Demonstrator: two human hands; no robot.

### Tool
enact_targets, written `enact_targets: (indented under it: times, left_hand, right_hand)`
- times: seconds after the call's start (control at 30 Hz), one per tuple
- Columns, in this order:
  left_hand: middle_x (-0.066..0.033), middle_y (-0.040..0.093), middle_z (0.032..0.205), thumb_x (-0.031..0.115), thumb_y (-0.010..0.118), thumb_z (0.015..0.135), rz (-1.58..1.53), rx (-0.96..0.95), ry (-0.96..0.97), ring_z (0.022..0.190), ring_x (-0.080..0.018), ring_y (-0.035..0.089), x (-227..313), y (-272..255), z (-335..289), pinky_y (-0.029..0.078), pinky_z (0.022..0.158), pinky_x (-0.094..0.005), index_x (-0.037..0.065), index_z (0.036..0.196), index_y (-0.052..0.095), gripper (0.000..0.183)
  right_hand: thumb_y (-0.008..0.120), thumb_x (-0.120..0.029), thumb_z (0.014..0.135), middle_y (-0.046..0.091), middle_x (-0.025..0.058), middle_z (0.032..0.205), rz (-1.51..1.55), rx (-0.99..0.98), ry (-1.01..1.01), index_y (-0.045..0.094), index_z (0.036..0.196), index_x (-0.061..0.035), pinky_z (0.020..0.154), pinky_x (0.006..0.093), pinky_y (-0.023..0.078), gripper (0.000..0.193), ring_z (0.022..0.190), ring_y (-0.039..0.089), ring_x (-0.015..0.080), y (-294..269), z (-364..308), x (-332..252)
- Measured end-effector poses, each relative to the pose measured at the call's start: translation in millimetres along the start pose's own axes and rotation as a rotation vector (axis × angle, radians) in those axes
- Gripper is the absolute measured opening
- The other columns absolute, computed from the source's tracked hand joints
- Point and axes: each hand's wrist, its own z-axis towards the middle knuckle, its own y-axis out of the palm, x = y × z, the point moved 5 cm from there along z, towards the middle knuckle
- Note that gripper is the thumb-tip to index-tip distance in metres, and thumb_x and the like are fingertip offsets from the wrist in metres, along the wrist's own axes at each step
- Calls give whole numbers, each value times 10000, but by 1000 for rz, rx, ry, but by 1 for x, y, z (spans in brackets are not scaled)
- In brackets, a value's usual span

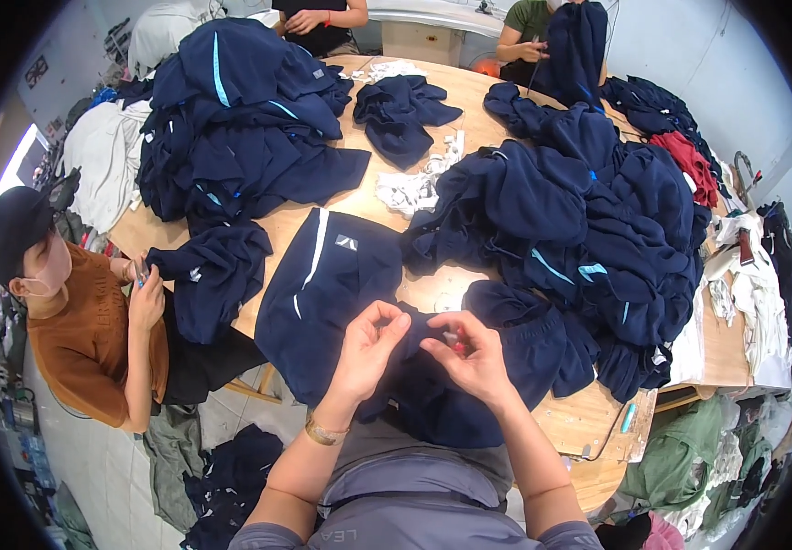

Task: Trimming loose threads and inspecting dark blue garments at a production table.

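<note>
A navy garment with a white stripe [322, 284] lies over the near edge of the wooden table [597, 426] and hangs into my lap. My left hand [370, 344] pinches a fold of its dark fabric between thumb and fingers. Close beside it, my right hand [474, 357] grips the same fabric and also holds a small red-handled tool [458, 343]. Both hands are nearly touching above the garment's waist area. A gold bracelet sits on my left wrist.
Big heaps of navy garments lie at back left [240, 119] and right [579, 229]. White scraps [409, 188] sit mid-table. A person in an orange shirt [93, 339] works at the left; two more people sit at the far edge. Clothes lie on the floor.
</note>
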Motion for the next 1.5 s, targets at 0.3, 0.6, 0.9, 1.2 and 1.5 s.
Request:
enact_targets:
  times: [0.3,0.6,0.9,1.2,1.5]
  left_hand:
    - [46,538,764,75,583,878,-52,33,-6,635,6,438,-6,-7,1,345,576,-135,33,916,537,73]
    - [5,585,770,13,615,838,-149,84,-69,668,-23,517,-6,-11,4,409,637,-152,14,965,546,144]
    - [-4,600,775,32,629,832,-207,76,-105,685,-31,538,-5,-11,2,410,624,-146,24,973,549,162]
    - [-48,625,888,37,629,828,-325,143,-139,791,-77,590,-5,-16,3,454,714,-186,16,977,553,169]
    - [-66,644,830,46,641,818,-151,40,-96,741,-76,592,9,-13,6,450,700,-186,-3,971,555,183]
  right_hand:
    - [609,-136,866,464,-84,671,425,260,402,566,846,-31,514,143,276,115,576,351,-10,-14,-6,52]
    - [690,-164,790,436,-35,600,111,59,169,526,857,-26,483,188,301,224,525,353,29,-2,-14,33]
    - [717,-151,755,406,-18,553,32,61,132,517,874,-19,449,208,292,268,481,328,55,16,-8,25]
    - [676,-261,787,538,79,613,-490,-45,-152,524,794,-43,463,299,415,266,504,546,218,8,-7,1]
    - [684,-346,744,473,35,587,-855,-106,-405,540,754,-97,424,298,380,288,469,519,191,2,6,-17]
